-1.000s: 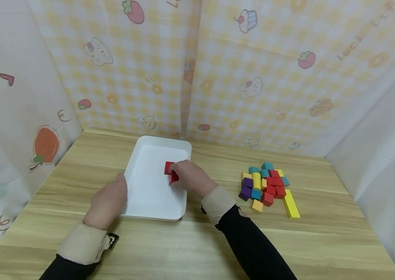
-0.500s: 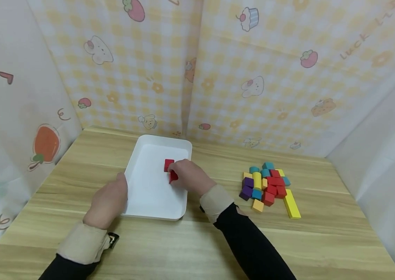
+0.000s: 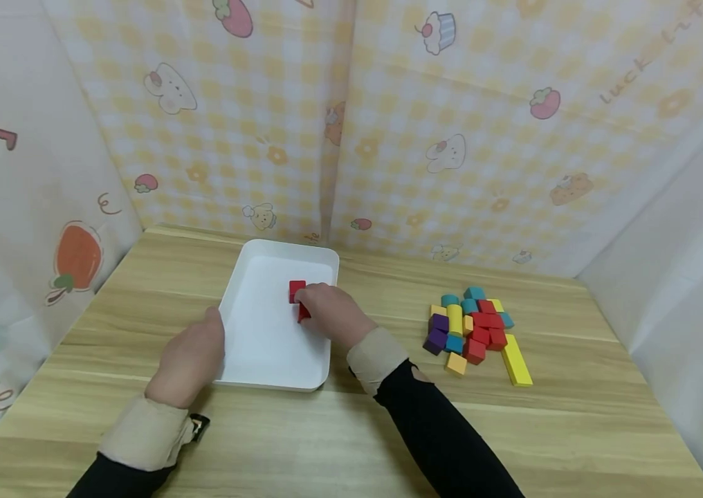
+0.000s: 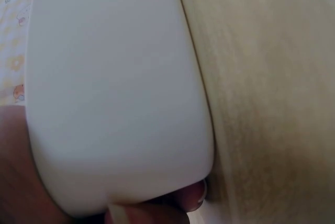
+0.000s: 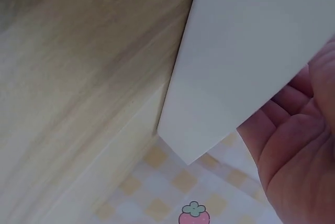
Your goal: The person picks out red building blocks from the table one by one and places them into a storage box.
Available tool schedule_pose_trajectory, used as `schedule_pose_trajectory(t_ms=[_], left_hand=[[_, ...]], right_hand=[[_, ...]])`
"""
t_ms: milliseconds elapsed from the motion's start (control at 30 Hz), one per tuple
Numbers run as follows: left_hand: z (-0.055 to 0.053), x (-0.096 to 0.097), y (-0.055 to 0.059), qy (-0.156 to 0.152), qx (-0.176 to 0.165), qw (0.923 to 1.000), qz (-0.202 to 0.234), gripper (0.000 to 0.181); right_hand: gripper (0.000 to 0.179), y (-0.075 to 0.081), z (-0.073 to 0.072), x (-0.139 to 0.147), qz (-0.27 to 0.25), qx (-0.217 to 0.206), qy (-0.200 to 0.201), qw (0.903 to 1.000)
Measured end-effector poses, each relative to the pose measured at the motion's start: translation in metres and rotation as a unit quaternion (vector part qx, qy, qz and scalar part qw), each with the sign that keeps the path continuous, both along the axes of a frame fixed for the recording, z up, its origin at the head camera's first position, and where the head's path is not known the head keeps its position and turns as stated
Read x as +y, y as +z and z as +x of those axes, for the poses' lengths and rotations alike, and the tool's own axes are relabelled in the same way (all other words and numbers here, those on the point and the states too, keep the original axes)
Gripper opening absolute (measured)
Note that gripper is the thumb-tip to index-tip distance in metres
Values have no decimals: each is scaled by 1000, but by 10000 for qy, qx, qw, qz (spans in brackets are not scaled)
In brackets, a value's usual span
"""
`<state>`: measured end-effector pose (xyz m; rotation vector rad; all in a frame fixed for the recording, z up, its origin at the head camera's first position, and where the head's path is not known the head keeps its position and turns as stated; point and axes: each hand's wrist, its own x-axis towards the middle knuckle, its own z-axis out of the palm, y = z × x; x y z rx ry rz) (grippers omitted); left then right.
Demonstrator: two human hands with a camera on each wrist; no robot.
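A white tray (image 3: 264, 356) lies on the wooden table, left of the middle. My left hand (image 3: 192, 358) grips its near left side; in the left wrist view, fingers (image 4: 149, 213) curl at the end of the tray's outer wall. My right hand (image 3: 334, 315) reaches over the tray's right wall and pinches a red block (image 3: 304, 313), partly hidden by the fingers. Just beyond it, another red block (image 3: 297, 290) stands on the tray floor, close to the fingertips. In the right wrist view, the white wall hides the fingertips and the blocks.
Right of the tray, several wooden blocks lie close together: red cubes (image 3: 475, 351), purple blocks (image 3: 435, 341), blue and orange ones, a yellow cylinder (image 3: 454, 320). A long yellow block (image 3: 517, 361) lies at their right. A patterned cloth (image 3: 389, 138) hangs behind the table.
The red blocks and my right fingertips have shifted slightly toward the tray's far end. My left hand keeps its grip on the tray. The head view has moved a little.
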<state>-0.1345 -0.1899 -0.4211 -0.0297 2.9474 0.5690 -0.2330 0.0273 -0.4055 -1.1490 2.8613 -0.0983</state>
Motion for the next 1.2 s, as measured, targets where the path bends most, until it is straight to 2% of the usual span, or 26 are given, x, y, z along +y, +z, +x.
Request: schedule_pose_trajectory(t_ms=[133, 367, 567, 767, 967, 1200], left_hand=[[0, 0, 0, 3, 3, 10000, 10, 6], [0, -1, -1, -11, 12, 10000, 39, 5], [1, -1, 0, -27, 40, 10000, 17, 4], [1, 0, 0, -39, 27, 10000, 16, 4], [1, 0, 1, -60, 42, 10000, 54, 4], [0, -1, 0, -78, 49, 9999, 54, 6]], right_hand=[[15, 0, 1, 1, -13, 54, 22, 10000], [33, 3, 4, 3, -2, -49, 50, 10000], [36, 6, 7, 6, -4, -84, 79, 9999], [36, 10, 10, 13, -116, -207, -81, 9997], [33, 20, 14, 25, -424, -322, -267, 9982], [33, 24, 21, 46, -784, -412, -374, 9954]])
